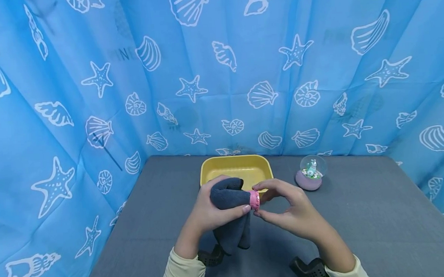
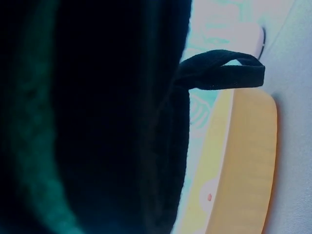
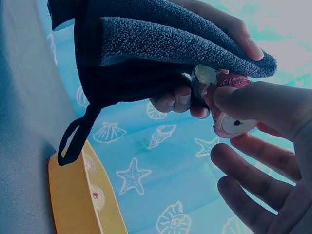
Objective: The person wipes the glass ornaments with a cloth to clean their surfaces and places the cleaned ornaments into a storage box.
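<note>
Cloth (image 1: 229, 201), dark blue-grey with a towelling pile, was bunched in the bare left hand (image 1: 207, 209), whose fingers curled round it. The bare right hand (image 1: 299, 214) pinched a small ornament with a frilled pink base (image 1: 254, 200) between thumb and forefinger, its other fingers spread loosely apart. The ornament was held above the grey fabric-covered desk (image 1: 364, 214), in front of the yellow rectangular tray (image 1: 234, 157), its clear upper part mostly tucked into the folds and its white round underside (image 3: 231, 127) turned towards the right palm. The step looked like wiping, and doing it well called for that base pinch to stay firm while the cloth did the rubbing; turning the ornament a little at a time would likely have reached every side. Light, even pressure suited a clear part that was probably slick, though how hard the left fingers pressed could not be told. The dark fabric loop (image 2: 234, 77) hung free from the cloth, so keeping it off the tray seemed wise, and working well apart from the snow globe on a lavender base (image 1: 310, 175) made a knock less likely.
</note>
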